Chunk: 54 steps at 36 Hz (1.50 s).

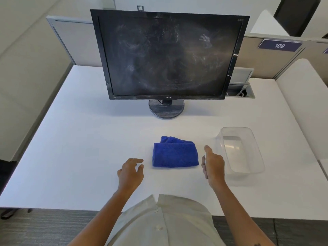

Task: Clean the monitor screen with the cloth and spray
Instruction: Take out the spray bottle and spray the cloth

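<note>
A black monitor (168, 55) stands on a round base at the back of the white desk (79, 139), its dark screen covered in smears and dust. A folded blue cloth (174, 154) lies on the desk in front of it. My left hand (131, 172) hovers just left of the cloth with loosely curled fingers and holds nothing. Just right of the cloth, my right hand (213, 166) grips a small pale spray bottle (205, 159) with the thumb up. The fingers hide nearly all of the bottle.
A clear plastic tub (255, 157) sits at the right, close to my right hand. An open cable hatch (239, 89) lies behind the monitor's right edge. Partition walls border the desk at the back and on both sides.
</note>
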Each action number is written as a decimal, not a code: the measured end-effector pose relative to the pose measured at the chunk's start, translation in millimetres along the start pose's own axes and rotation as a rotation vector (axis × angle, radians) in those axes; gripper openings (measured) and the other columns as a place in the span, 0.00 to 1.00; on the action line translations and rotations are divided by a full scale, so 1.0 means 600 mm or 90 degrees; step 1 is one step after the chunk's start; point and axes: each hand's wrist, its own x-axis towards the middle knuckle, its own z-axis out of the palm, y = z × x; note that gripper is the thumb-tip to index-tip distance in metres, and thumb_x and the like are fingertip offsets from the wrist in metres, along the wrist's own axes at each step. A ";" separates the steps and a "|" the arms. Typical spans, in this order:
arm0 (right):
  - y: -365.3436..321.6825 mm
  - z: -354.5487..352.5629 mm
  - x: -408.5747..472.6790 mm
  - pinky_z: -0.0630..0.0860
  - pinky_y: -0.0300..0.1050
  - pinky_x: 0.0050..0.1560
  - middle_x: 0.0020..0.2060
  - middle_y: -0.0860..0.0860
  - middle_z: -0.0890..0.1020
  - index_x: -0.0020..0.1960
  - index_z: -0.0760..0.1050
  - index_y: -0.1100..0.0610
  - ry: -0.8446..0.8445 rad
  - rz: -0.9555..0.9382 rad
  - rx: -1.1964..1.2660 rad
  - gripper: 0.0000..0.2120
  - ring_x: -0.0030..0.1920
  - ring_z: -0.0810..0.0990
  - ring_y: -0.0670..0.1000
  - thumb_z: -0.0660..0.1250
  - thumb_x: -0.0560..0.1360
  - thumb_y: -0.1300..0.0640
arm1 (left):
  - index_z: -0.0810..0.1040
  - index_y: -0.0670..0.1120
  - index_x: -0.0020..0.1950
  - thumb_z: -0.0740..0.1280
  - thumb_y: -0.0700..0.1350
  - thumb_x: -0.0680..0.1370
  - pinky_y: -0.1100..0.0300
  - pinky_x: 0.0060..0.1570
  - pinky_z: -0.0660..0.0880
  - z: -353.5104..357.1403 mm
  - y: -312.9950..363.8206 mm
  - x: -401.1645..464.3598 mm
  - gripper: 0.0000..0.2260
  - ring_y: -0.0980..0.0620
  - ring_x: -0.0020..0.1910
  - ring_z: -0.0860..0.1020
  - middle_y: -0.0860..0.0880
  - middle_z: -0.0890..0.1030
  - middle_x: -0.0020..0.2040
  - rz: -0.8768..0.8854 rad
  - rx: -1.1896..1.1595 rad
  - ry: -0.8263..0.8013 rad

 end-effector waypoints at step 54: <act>0.086 -0.101 0.065 0.76 0.29 0.46 0.48 0.51 0.83 0.54 0.83 0.58 0.019 -0.388 -0.170 0.15 0.48 0.82 0.43 0.79 0.71 0.71 | 0.75 0.47 0.77 0.67 0.45 0.87 0.58 0.68 0.76 0.216 0.312 -0.050 0.18 0.51 0.66 0.81 0.49 0.81 0.72 0.337 -0.042 -0.323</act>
